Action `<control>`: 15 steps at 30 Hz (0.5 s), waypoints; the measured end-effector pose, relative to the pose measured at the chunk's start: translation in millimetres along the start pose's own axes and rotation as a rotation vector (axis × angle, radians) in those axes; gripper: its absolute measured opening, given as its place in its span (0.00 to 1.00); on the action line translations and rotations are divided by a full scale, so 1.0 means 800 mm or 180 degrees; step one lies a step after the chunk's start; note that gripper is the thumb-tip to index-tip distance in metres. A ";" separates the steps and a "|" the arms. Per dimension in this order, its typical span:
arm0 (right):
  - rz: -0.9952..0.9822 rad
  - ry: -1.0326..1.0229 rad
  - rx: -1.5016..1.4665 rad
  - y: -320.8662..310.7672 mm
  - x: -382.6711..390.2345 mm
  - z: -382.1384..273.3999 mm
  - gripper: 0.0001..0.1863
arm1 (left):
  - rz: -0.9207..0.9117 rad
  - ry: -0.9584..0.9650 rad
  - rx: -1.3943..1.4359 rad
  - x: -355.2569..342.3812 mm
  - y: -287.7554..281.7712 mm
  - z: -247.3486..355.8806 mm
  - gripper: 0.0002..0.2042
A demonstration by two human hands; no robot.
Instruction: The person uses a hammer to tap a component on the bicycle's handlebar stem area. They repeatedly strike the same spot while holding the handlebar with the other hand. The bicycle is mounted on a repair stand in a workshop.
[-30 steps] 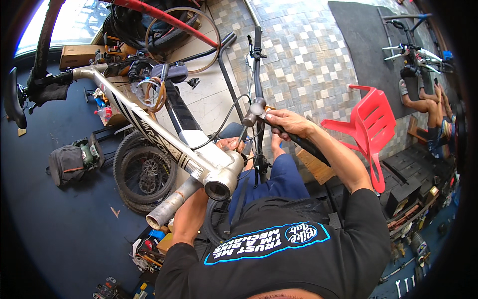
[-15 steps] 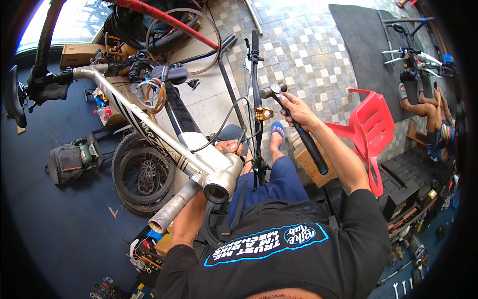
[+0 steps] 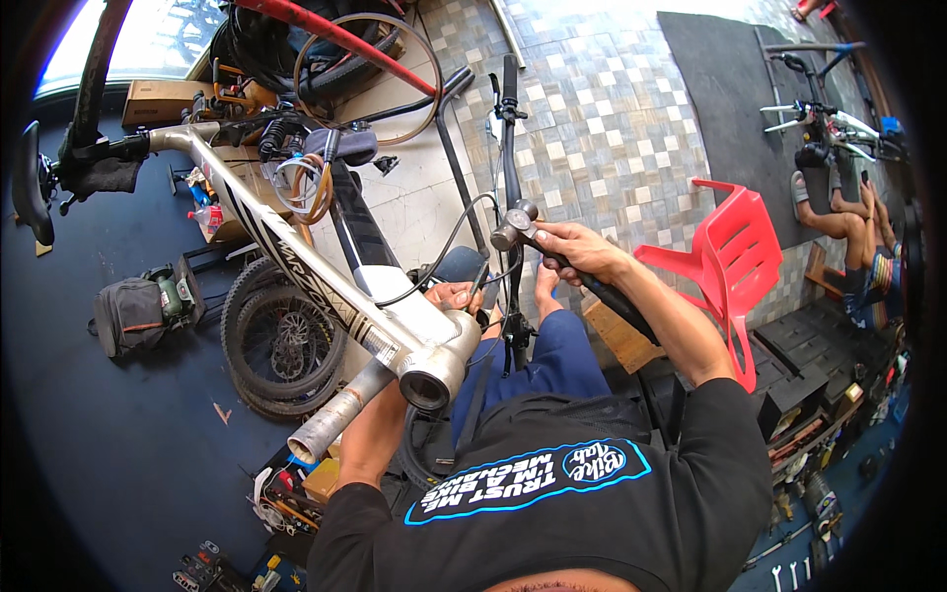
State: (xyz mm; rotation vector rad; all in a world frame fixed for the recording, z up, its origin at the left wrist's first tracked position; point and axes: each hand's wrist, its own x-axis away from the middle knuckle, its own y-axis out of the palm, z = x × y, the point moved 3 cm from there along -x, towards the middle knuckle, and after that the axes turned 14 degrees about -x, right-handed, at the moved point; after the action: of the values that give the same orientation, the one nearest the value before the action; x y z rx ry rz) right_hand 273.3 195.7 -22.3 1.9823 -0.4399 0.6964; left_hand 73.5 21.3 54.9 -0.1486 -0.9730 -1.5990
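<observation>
My right hand [image 3: 580,251] grips a hammer [image 3: 514,228] by its dark handle, the metal head near the upper end of a slim dark rod [image 3: 477,280]. My left hand [image 3: 452,295], partly hidden behind a silver bicycle frame [image 3: 286,245], pinches that rod upright beside the frame's thick tubular end. A red plastic chair [image 3: 735,259] stands to my right.

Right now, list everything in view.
hammer: one, grey-headed, centre
thin rod: one, dark, centre
bicycle frame: one, silver, left of centre
handlebar: one, black, upper centre
wooden piece: one, tan, right of centre
chair: one, red, right
wheels: several, black, left and top
backpack: one, grey, left
cardboard box: one, brown, upper left
seated person: one, striped clothing, right
small tools: uncountable, mixed, lower corners
shirt: one, black, bottom
left fingers: number unclear, bare, around rod
right fingers: several, bare, around hammer handle
</observation>
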 end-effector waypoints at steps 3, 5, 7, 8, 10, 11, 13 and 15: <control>0.0000 -0.0023 0.0061 0.012 -0.002 0.006 0.26 | 0.0072 -0.0030 -0.0120 0.000 0.002 0.003 0.17; -0.0195 0.0020 -0.0018 0.024 0.006 0.006 0.27 | 0.0195 -0.0112 -0.0206 -0.001 0.000 -0.002 0.19; -0.0348 0.0136 -0.0084 0.032 0.013 0.003 0.28 | 0.0163 -0.0116 -0.0188 -0.001 -0.005 -0.004 0.18; -0.0301 0.0094 -0.0062 0.029 0.014 0.005 0.27 | 0.0143 -0.0120 -0.0175 -0.001 -0.005 -0.006 0.18; -0.0211 0.0005 -0.0004 0.022 0.013 0.007 0.25 | 0.0150 -0.0101 -0.0127 0.000 -0.003 -0.005 0.18; 0.0011 -0.0038 -0.0060 0.013 0.012 0.007 0.24 | 0.0156 -0.0085 -0.0104 0.000 0.000 -0.001 0.18; 0.0445 -0.0114 -0.0174 -0.017 0.006 0.010 0.24 | 0.0171 -0.0051 -0.0170 -0.001 0.003 0.001 0.17; 0.1118 -0.0428 -0.0510 -0.050 0.002 0.006 0.20 | 0.0216 -0.0081 -0.0207 -0.001 0.000 -0.003 0.17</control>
State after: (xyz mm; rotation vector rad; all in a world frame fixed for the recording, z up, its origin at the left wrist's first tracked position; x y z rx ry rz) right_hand 298.2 210.6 -50.1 1.8241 -0.9126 0.7200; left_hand 74.8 20.4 53.4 -0.2448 -0.9265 -1.5704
